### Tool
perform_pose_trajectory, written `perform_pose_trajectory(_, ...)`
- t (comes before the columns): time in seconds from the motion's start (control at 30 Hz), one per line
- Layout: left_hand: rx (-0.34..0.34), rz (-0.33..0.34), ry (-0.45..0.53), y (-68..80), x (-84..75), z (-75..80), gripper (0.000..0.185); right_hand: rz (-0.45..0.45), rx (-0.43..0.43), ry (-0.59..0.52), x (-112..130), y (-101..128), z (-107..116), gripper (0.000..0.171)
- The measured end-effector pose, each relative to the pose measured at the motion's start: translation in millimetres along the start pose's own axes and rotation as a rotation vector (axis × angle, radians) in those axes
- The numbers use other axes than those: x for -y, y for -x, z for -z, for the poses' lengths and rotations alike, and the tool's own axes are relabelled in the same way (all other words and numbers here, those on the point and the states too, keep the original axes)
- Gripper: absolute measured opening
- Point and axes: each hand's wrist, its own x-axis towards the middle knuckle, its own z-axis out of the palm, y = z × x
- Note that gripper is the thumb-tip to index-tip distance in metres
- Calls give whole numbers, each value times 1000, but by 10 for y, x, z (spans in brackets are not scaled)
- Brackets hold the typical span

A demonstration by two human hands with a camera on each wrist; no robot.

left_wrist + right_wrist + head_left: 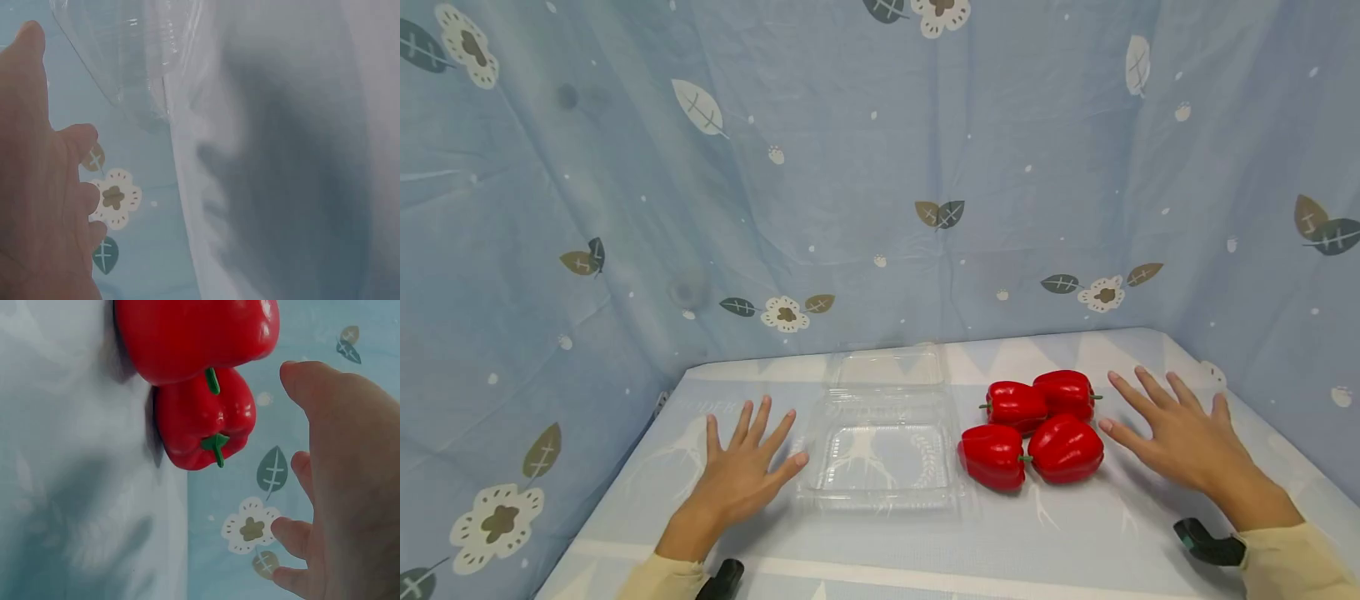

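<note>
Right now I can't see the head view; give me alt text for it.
Two open hands, left hand and right hand, rest flat on a table, flanking an open clear plastic clamshell container and four red bell peppers clustered right of it.

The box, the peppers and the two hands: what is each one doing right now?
clear plastic box: open, lid folded back, nothing inside
red peppers: four, bunched together on the table beside the box
left hand: fingers spread, holding nothing, thumb tip near the box edge
right hand: fingers spread, holding nothing, next to the peppers
</note>
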Motion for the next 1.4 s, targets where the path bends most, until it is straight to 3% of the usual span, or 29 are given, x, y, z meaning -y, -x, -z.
perform_pose_trajectory(0.37, -36, 14, 78, 48, -107, -74, 71, 3, 33, -55, 57, 44, -20, 89)
perform_pose_trajectory(0.6, -43, 38, 132, 94, -180, -129, 69, 69, -41, -59, 58, 103, -56, 81)
perform_pose_trajectory(0.87, -119, 45, 242, 135, -274, -174, 59, 40, -71, -121, 92, 155, -71, 74)
perform_pose_trajectory(1.03, -139, 46, 375, 146, -320, -179, 53, 23, -83, -266, 155, 162, -104, 67)
perform_pose_trajectory(1.2, -83, 113, 575, 170, -343, -182, 49, 48, -117, -457, 254, 155, -170, 55)
perform_pose_trajectory(1.4, -51, 153, 764, 149, -377, -203, 44, 19, -62, -582, 332, 172, -204, 55)
